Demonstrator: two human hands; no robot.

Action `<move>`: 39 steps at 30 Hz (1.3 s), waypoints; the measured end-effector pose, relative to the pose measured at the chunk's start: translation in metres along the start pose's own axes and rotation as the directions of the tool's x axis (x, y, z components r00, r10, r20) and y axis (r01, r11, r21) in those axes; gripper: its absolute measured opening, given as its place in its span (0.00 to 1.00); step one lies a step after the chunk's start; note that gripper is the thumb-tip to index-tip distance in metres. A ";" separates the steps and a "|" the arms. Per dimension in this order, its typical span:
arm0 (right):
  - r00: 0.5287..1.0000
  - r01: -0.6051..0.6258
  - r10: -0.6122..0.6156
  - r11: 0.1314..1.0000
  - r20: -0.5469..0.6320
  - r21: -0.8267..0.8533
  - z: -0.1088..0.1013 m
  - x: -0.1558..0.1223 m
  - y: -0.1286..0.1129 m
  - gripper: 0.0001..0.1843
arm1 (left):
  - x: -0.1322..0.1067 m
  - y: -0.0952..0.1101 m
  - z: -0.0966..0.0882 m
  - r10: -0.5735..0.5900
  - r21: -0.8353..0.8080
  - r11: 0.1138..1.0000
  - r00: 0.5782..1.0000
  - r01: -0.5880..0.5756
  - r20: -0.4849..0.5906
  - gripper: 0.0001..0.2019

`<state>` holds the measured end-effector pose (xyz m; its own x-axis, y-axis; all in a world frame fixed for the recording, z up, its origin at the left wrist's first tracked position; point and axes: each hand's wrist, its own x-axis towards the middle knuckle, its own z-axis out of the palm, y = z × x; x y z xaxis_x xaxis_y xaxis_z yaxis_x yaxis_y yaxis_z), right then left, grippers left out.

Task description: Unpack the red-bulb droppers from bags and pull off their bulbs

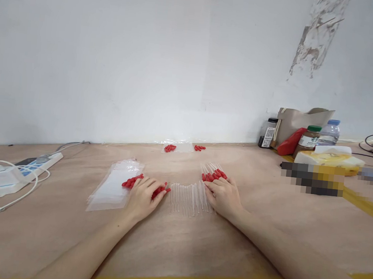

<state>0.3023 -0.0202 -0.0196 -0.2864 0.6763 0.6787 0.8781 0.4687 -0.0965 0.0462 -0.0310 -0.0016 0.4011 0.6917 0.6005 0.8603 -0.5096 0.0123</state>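
Observation:
Over a heap of small red caps, my left hand curls its fingers, with thumb and forefinger closed around red caps at its right side. A row of thin clear tubes lies side by side between my hands. At the row's right end, my right hand pinches the top of a clear tube; its palm hides part of the row. Just beyond those fingers rests a bundle of red-capped tubes. Under and left of the red heap is a stack of clear plastic bags.
Near the wall, a clear bag lies between two small groups of red pieces. A power strip with white cables is at left. At right stand bottles, a beige bag and a tissue pack.

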 end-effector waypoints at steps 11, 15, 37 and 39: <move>0.997 0.052 -0.056 0.997 0.060 0.057 0.003 -0.006 -0.009 0.12 | -0.003 -0.003 0.003 0.000 0.107 0.994 1.000 0.002 -0.022 0.07; 0.995 0.053 -0.059 0.996 0.076 0.079 0.003 -0.007 -0.010 0.15 | -0.002 -0.004 0.004 -0.006 0.104 0.995 1.000 0.008 -0.018 0.07; 0.820 -0.567 0.570 0.799 0.044 0.201 0.009 0.012 0.068 0.12 | 0.028 0.074 0.039 0.207 -0.108 0.978 0.920 -0.181 0.334 0.41; 0.808 -0.586 0.585 0.784 0.076 0.204 0.012 0.012 0.073 0.13 | 0.032 0.073 0.041 0.198 -0.113 0.979 0.918 -0.169 0.343 0.38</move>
<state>0.3585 0.0285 -0.0270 0.2530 0.8633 0.4367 0.7779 0.0868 -0.6224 0.1351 -0.0251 -0.0142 0.6462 0.7100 0.2800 0.7393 -0.6734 0.0012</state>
